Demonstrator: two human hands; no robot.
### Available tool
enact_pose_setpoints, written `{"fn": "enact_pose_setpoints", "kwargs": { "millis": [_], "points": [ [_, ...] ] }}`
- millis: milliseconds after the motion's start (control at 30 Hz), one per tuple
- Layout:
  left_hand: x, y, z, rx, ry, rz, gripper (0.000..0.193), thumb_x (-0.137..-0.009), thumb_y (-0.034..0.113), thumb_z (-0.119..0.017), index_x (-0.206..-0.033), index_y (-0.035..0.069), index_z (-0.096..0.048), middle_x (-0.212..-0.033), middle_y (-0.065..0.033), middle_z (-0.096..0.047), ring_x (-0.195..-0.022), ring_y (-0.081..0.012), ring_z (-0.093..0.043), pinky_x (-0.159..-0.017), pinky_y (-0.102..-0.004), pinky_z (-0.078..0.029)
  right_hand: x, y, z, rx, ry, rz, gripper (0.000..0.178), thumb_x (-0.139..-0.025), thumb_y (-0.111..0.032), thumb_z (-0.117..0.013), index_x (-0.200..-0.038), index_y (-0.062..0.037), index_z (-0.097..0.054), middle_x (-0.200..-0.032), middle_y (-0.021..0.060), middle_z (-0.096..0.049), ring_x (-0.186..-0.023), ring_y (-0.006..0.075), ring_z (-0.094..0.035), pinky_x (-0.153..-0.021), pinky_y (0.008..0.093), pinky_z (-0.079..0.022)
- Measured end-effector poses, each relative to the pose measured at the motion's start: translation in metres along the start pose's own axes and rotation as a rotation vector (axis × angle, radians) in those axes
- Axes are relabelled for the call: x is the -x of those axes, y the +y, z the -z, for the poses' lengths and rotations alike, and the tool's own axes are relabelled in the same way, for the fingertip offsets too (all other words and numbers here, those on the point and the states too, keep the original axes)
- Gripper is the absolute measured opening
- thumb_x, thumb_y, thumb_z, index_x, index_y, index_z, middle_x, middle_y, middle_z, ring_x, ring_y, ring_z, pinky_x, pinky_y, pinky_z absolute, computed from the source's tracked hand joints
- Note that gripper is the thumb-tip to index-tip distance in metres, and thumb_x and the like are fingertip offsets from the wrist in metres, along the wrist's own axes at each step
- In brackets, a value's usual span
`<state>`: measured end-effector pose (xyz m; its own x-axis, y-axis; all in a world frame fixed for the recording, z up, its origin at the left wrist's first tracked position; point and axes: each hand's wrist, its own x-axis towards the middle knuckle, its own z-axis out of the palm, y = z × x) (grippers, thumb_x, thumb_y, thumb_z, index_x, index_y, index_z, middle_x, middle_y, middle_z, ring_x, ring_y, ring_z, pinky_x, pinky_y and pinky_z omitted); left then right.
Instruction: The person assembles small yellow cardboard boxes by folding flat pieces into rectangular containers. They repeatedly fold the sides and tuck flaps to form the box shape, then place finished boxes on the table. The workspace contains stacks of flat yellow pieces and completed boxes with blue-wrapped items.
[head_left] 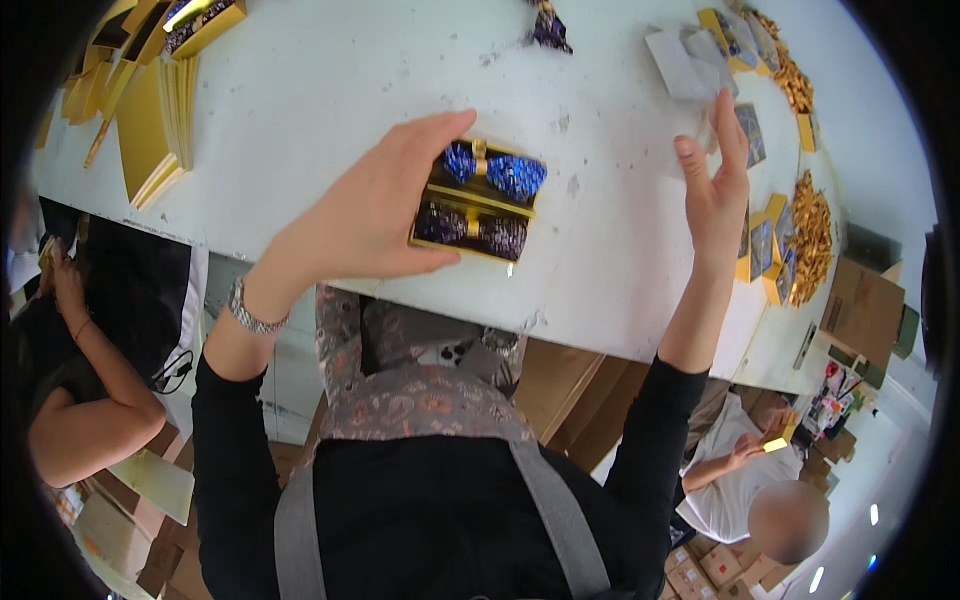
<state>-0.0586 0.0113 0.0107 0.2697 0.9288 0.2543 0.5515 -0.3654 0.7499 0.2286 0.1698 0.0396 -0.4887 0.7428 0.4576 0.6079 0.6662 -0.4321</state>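
Two gold open-topped boxes (491,203) lie side by side on the white table in front of me. A blue sequined bow tie (513,178) with a gold middle fills the far one. In the near one is a dark purple sequined bow tie (500,235). My left hand (375,200) spans both boxes from their left side, gripping them between its far and near fingers. Over to the right, my right hand (716,195) is raised with thumb and index finger apart, beside clear plastic covers (690,65). Its other fingers are partly hidden.
Gold card sleeves (158,130) stack at the far left, near packed boxes (205,25). A dark bow tie (551,28) lies at the far edge. Piles of small gold pieces (812,240) and filled boxes (765,245) line the right. Co-workers sit at left (90,390) and right (740,470).
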Motion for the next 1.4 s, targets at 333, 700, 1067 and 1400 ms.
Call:
{"fn": "enact_pose_setpoints", "kwargs": {
  "millis": [333,700,1067,1400],
  "points": [
    [0.007,-0.004,-0.009,0.097,0.076,0.035,0.102,-0.057,0.018,-0.084,-0.139,0.002,-0.025,-0.129,-0.0186,-0.043,-0.116,-0.0350,-0.046,-0.098,-0.0383,-0.040,-0.011,-0.027,-0.002,-0.254,-0.110,0.074,0.078,-0.061,-0.022,-0.085,-0.130,-0.0119,-0.052,-0.131,0.0157,-0.047,-0.124,0.0294,-0.043,-0.100,0.0390,-0.037],
    [0.033,-0.003,-0.004,0.135,0.071,0.130,0.120,-0.052,0.018,-0.090,-0.143,0.006,-0.012,-0.131,-0.0175,-0.044,-0.120,-0.0330,-0.047,-0.102,-0.0408,-0.038,0.034,-0.112,-0.048,-0.396,-0.411,0.158,0.073,-0.057,-0.018,-0.084,-0.125,-0.0141,-0.056,-0.130,0.0187,-0.042,-0.117,0.0342,-0.042,-0.093,0.0438,-0.033],
    [0.030,-0.005,-0.008,0.092,0.202,0.044,0.105,-0.053,0.022,-0.087,-0.137,0.004,-0.028,-0.122,-0.0142,-0.050,-0.106,-0.0313,-0.054,-0.088,-0.0369,-0.047,0.019,-0.132,-0.042,-0.205,-0.525,0.328,0.072,-0.056,-0.013,-0.084,-0.123,-0.0150,-0.058,-0.127,0.0161,-0.046,-0.112,0.0321,-0.046,-0.092,0.0412,-0.036],
    [0.028,0.000,-0.007,0.022,0.165,0.087,0.095,-0.058,0.027,-0.086,-0.133,0.002,-0.034,-0.125,-0.0159,-0.048,-0.108,-0.0325,-0.053,-0.088,-0.0365,-0.048,0.035,-0.127,-0.057,-0.290,-0.411,0.303,0.073,-0.054,-0.016,-0.084,-0.122,-0.0158,-0.057,-0.126,0.0144,-0.047,-0.111,0.0356,-0.047,-0.089,0.0445,-0.037]
  ]
}}
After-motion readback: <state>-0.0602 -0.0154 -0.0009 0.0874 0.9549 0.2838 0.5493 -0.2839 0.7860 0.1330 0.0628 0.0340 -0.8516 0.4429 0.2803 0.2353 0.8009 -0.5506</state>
